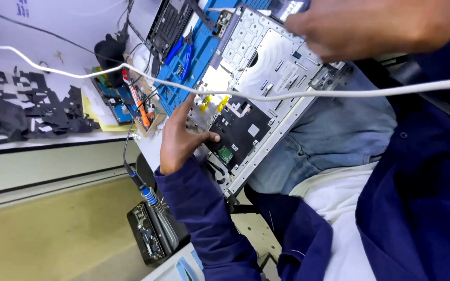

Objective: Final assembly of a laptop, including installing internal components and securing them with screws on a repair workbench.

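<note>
The right hand (pixel 371 26) is nearest the camera, at the top right, fingers curled down onto the far edge of the opened laptop chassis (pixel 266 78); its grip looks closed on that edge, though the fingertips are partly hidden. The chassis rests tilted across the person's lap, its far end leaning toward the blue work mat (pixel 204 52) on the bench (pixel 79 31). The left hand (pixel 180 138) holds the near left side of the chassis, thumb pressed on the black inner panel beside a small green circuit board (pixel 226 154), fingers spread by two yellow tabs (pixel 212 103).

To work well here, both hands should keep the chassis steady and flat, since it sits on a lap rather than on firm support.

A white cable (pixel 298 94) runs right across the chassis and could snag fingers. Blue-handled pliers (pixel 180 52) lie on the mat; black cut-out pieces (pixel 32 104) lie far left. A blue-handled screwdriver (pixel 149 196) hangs below.
</note>
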